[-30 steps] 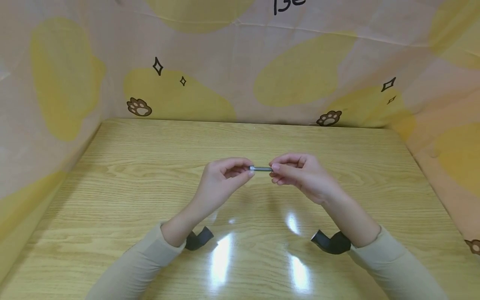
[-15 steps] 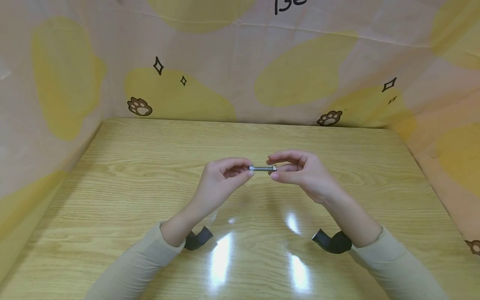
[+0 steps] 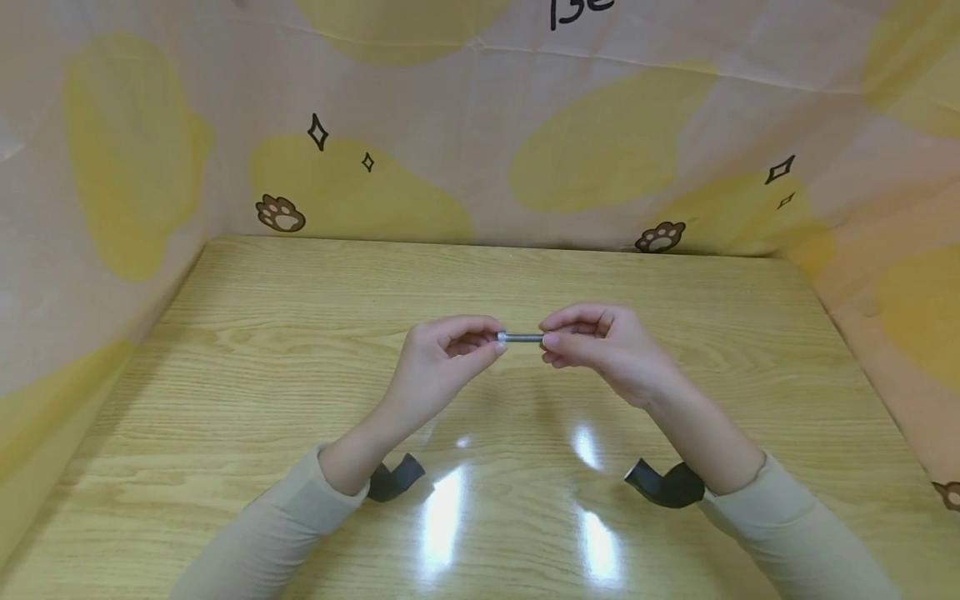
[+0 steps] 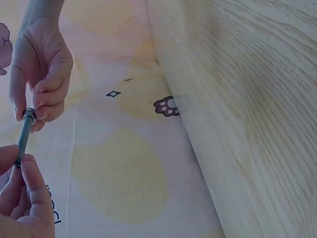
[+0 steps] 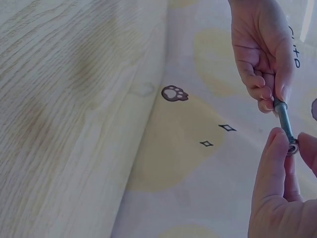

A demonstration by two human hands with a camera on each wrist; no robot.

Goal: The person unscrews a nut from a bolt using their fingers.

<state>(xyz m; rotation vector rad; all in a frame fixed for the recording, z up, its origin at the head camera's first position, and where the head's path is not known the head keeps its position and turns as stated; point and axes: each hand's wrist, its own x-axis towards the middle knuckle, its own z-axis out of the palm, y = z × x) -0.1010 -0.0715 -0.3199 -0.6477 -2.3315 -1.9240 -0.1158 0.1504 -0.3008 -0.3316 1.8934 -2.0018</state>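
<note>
Between the two hands a silver metal bolt point(image 3: 523, 337) lies level, held up over the table. My left hand point(image 3: 442, 358) pinches its head between thumb and fingertips. At the bolt's other end sits a hex nut point(image 5: 293, 147), and my right hand point(image 3: 611, 350) pinches it with thumb and index finger. The right thumb covers the nut in the head view. From the left wrist, the threaded shank point(image 4: 24, 136) shows bare between both sets of fingertips.
A wood-grain table point(image 3: 315, 292) lies below, with bright light reflections near its front. Patterned cloth point(image 3: 480, 125) with yellow patches and paw prints rises at the back and sides. Black straps point(image 3: 663, 485) hang at both wrists.
The right thumb and fingers parted half a second ago, baring the nut, and are now closed on it again. My left hand has kept its hold on the bolt head.
</note>
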